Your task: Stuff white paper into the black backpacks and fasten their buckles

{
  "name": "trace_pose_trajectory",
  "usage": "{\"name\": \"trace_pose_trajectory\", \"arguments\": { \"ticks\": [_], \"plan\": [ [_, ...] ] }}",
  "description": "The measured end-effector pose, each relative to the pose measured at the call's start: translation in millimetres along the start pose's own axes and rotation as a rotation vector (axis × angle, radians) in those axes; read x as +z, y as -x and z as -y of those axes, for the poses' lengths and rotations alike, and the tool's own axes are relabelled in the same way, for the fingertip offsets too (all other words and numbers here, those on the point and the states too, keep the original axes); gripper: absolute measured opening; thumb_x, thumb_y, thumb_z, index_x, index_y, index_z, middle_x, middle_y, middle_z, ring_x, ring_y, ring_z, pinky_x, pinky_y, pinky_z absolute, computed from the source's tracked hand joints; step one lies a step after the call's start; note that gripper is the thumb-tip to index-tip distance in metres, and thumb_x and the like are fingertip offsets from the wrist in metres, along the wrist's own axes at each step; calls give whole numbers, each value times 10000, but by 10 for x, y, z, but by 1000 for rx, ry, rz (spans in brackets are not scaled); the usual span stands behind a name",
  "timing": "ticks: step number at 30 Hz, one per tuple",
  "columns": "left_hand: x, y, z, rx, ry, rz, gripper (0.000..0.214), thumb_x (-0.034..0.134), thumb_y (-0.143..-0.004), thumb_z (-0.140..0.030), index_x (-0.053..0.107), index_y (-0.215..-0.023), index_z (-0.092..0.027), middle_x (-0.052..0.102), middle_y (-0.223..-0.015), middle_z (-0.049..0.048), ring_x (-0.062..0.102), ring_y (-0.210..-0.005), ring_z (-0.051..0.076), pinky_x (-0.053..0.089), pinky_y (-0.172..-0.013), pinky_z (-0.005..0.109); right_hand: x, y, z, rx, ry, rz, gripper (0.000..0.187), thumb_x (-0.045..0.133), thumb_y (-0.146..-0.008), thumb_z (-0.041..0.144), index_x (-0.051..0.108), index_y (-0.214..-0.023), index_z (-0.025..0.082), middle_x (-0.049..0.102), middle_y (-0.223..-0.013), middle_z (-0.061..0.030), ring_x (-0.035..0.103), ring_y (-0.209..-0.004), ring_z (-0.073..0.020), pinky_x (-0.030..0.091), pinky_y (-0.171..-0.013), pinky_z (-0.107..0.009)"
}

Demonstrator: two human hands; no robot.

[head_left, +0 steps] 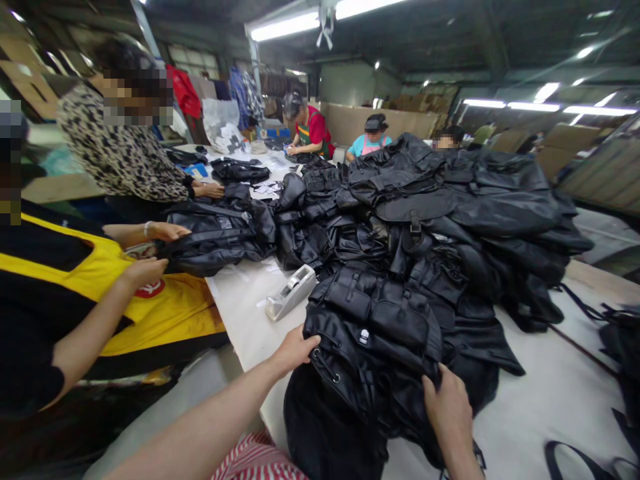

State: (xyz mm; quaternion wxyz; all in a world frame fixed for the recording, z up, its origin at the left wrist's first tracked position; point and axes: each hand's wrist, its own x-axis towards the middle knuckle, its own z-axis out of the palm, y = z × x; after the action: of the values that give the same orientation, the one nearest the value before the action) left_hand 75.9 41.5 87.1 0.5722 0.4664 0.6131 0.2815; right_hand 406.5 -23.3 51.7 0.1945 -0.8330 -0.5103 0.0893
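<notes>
A black leather-look backpack (373, 340) lies across the near edge of the white table in front of me. It has front pockets, metal eyelets and a small white logo patch. At its left side my left hand (296, 348) grips the edge, thumb on top and fingers hidden beneath. My right hand (449, 400) is closed on the opposite side, with its fingertips partly behind the black material. A dark flap or panel hangs below the bag toward my lap. Just beyond my left hand stands a grey tape dispenser (291, 293).
A tall heap of black bags (450, 193) covers the table's middle and far right. To my left, a co-worker in a yellow apron (165, 303) handles another black bag (220, 233). More people work farther back. Black straps (575, 460) lie at the lower right of the table (540, 393).
</notes>
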Motion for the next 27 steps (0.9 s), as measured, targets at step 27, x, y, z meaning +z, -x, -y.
{"name": "trace_pose_trajectory", "arguments": {
  "ticks": [27],
  "plan": [
    [1,128,291,44,351,28,327,641,-730,-370,590,-966,-150,629,-1013,104,600,-863,189,543,-669,299,547,2309,392,-272,67,757,838,580,-551,202,347,-1354,154,327,-1403,-84,298,-1279,-257,279,-1028,-390]
  ]
}}
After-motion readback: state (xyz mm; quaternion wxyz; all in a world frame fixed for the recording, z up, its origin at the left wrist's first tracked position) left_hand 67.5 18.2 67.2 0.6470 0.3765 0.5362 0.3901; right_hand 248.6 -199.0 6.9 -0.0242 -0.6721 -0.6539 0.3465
